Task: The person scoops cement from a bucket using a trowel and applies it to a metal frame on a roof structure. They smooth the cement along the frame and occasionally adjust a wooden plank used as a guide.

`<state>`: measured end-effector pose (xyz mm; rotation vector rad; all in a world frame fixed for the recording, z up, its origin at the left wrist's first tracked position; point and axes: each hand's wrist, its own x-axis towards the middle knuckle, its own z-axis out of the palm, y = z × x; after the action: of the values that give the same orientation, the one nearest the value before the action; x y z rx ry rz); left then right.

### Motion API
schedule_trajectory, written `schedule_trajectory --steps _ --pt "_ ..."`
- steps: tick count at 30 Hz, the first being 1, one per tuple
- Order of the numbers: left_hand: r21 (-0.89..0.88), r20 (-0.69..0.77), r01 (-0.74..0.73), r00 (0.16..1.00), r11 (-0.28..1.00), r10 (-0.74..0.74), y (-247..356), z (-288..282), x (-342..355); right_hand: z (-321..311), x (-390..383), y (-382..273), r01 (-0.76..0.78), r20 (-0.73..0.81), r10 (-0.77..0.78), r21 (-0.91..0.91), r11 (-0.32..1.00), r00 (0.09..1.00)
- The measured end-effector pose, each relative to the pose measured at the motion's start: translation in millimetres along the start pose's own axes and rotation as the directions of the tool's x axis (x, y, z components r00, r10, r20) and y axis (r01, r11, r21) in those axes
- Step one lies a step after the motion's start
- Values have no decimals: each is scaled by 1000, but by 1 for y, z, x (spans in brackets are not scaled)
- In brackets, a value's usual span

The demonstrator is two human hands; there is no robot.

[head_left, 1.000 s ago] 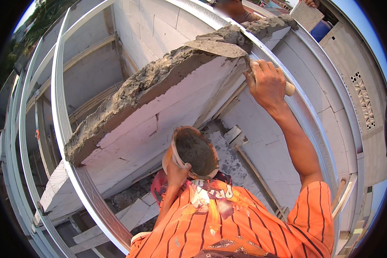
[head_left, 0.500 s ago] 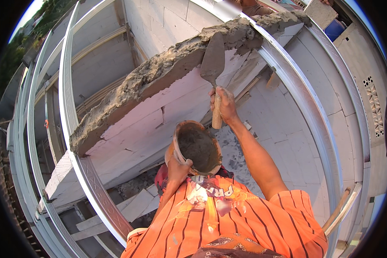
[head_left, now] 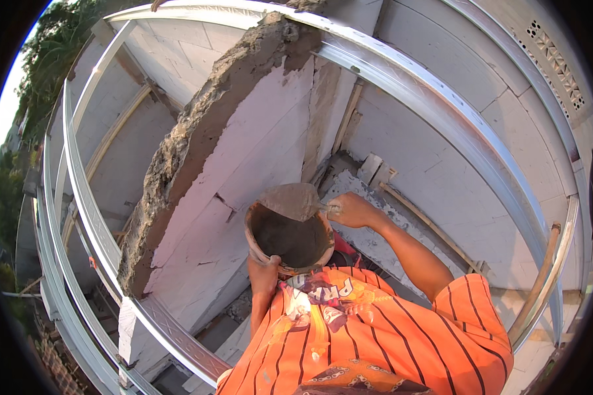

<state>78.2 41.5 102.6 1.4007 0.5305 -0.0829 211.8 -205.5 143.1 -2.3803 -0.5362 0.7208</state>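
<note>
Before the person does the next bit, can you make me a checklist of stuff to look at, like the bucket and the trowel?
1. Left hand on the bucket: ok, the thumb is over its rim.
2. Right hand on the trowel: ok, the fingers are closed around its handle end.
3. Mix in the bucket: ok, there is grey mortar inside.
4. Fresh load on the blade: cannot tell; it looks grey, but how much clings to it is unclear.
5. Smooth mortar layer along the wall top: not ok, it is rough and lumpy.
6. Steady footing: cannot tell, the feet are hidden.
</note>
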Motion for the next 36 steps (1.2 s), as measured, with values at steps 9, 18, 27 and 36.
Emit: schedule_trajectory --steps 9,18,27,36 --pt "40 335 79 938 996 -88 -3 -7 24 141 10 4 -221 -56 214 -209 953 975" --pt "126 524 155 828 980 -199 9 39 45 19 -203 -14 73 -780 457 534 843 427" --pt "149 481 183 845 972 -233 -21 97 27 101 -61 8 27 -603 533 676 736 594" --pt "221 385 234 871 947 -305 -42 105 15 112 13 16 -163 -274 622 818 552 734"
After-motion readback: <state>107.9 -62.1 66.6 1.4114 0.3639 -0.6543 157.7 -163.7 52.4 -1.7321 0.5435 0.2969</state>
